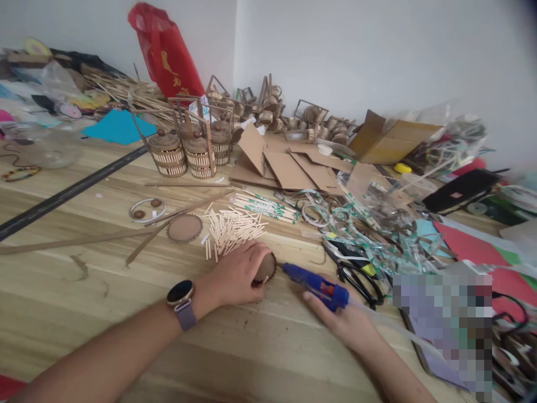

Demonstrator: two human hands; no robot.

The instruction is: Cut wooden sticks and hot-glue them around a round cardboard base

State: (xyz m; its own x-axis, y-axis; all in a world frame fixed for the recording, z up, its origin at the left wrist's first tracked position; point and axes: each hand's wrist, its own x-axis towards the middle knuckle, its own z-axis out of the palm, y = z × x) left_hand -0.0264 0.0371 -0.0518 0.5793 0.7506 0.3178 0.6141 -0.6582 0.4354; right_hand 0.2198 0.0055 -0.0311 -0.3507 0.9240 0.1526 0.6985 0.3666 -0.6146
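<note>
My left hand [237, 274], with a watch [180, 294] on its wrist, is closed round the side of a small round cardboard piece [265, 268] with a ridged dark rim. A short pale stick shows near its thumb; whether it is pinched or stuck on I cannot tell. My right hand [354, 324] grips a blue glue gun [310, 282], its nozzle pointing left, close to the rim. A clear glue stick trails from the gun's back. Behind my left hand lies a pile of short wooden sticks [232, 226]. Another cardboard disc [184, 228] lies flat to the left.
Small lidded baskets [168, 154] with tall handles stand at the back left. Cardboard sheets [289, 168] lie at the back middle. Wrappers [369, 240], black scissors [356, 280] and a pixelated flat object [444, 330] are on the right. A black bar [75, 187] crosses the left side.
</note>
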